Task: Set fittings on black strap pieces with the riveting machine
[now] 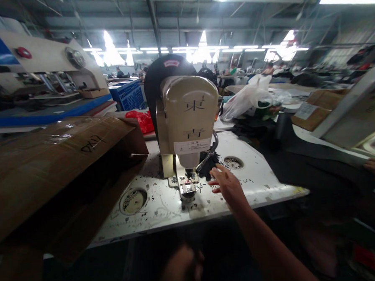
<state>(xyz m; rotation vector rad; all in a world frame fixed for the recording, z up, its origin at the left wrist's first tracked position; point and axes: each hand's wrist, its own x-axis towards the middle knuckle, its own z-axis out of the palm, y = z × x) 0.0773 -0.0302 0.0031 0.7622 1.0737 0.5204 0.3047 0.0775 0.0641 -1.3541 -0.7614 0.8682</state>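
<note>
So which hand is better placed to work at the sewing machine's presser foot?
Right, probably. The right hand is open over the white table just beside the presser foot; the left hand sits low, below the table edge, blurred.

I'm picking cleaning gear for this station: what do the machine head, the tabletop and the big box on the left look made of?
Machine head: beige painted metal or hard plastic, cannot tell which; smooth, with a soft sheen.
Tabletop: white laminate or painted board, glossy but scuffed and speckled.
Box: brown cardboard, matte, with folded flaps and a shiny tape strip.
</note>
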